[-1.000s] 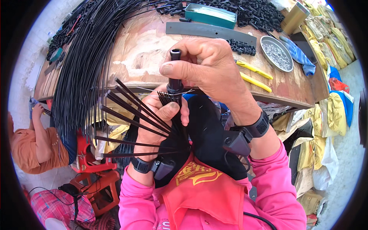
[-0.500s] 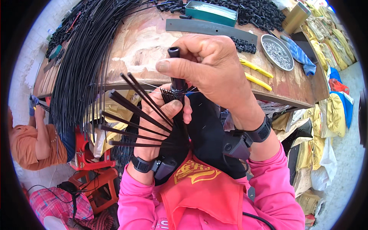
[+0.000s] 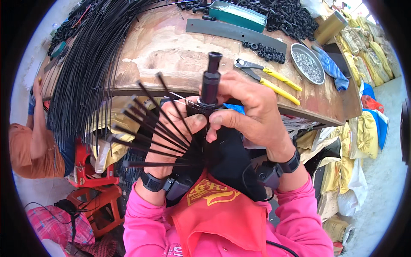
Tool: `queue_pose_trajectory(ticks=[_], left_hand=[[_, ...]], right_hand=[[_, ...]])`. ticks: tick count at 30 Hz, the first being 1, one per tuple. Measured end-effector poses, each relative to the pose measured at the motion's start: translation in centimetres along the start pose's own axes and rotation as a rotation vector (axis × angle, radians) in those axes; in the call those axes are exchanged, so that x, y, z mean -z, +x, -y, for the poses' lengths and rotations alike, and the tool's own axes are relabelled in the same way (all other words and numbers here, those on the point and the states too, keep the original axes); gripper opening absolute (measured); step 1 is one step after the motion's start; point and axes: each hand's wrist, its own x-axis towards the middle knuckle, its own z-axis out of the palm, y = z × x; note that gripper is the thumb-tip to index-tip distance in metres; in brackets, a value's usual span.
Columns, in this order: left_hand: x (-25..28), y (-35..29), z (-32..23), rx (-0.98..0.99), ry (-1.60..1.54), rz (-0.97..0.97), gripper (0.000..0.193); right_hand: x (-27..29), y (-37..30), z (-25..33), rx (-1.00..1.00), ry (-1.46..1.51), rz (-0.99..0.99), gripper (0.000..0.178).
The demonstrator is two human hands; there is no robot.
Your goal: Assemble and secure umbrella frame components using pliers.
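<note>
Above my lap, my left hand [image 3: 175, 124] is closed round the lower end of a black umbrella runner [image 3: 209, 88], a flanged plastic tube that stands upright. Several thin black umbrella ribs [image 3: 158, 126] fan out from it to the left, across that hand. Around the ring where the ribs meet runs a thin pale wire [image 3: 177, 97], one end sticking out to the left. On the runner's other side my right hand [image 3: 250, 107] is closed, thumb and forefinger pinching at the wire beside the ring. Its fingertips are partly hidden behind the runner.
Yellow-handled pliers [image 3: 274, 81], a round dish of small metal bits [image 3: 307, 63], a grey metal strip [image 3: 227, 32] and a teal box [image 3: 237, 16] lie on the wooden table [image 3: 158, 51]. Long black rods [image 3: 90, 68] hang over its left edge. Another person [image 3: 38, 145] sits left.
My right hand has come down from the runner's top to the ring and pinches the wire there. The runner's top and the pliers' jaws now show.
</note>
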Motion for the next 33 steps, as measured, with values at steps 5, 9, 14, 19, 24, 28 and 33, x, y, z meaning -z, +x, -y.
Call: queue_pose_trajectory(ticks=[5, 9, 14, 19, 24, 28, 33], left_hand=[[-0.1, 1.5, -3.7, 0.086, -1.164, 0.184, 0.015], [-1.6, 1.7, -4.6, 0.136, -1.368, 0.173, 0.013], [-2.2, 1.3, -4.8, 0.148, -1.349, 0.123, 0.016], [-1.8, 1.6, -5.2, 0.066, -1.375, 0.244, 0.019], [-1.8, 1.4, -5.2, 0.061, -1.388, 0.173, 0.024], [-2.1, 0.5, -7.5, 0.118, -1.136, -0.017, 0.031], [-3.5, 0.2, -7.7, 0.132, -1.206, -0.235, 0.031]], right_hand=[[0.4, -1.5, 1.1, -0.312, 0.68, -0.135, 0.026], [1.3, -2.0, 1.7, -0.379, 0.869, -0.2, 0.026], [2.0, -2.4, 1.9, -0.429, 0.65, -0.184, 0.026], [2.7, -2.3, 0.1, -0.24, 0.755, -0.046, 0.026], [2.7, -1.7, 1.4, -0.35, 0.411, -0.12, 0.029], [3.2, -1.1, 2.1, -0.326, 0.279, -0.071, 0.037], [3.9, -1.3, 1.5, -0.333, 0.247, -0.001, 0.056]])
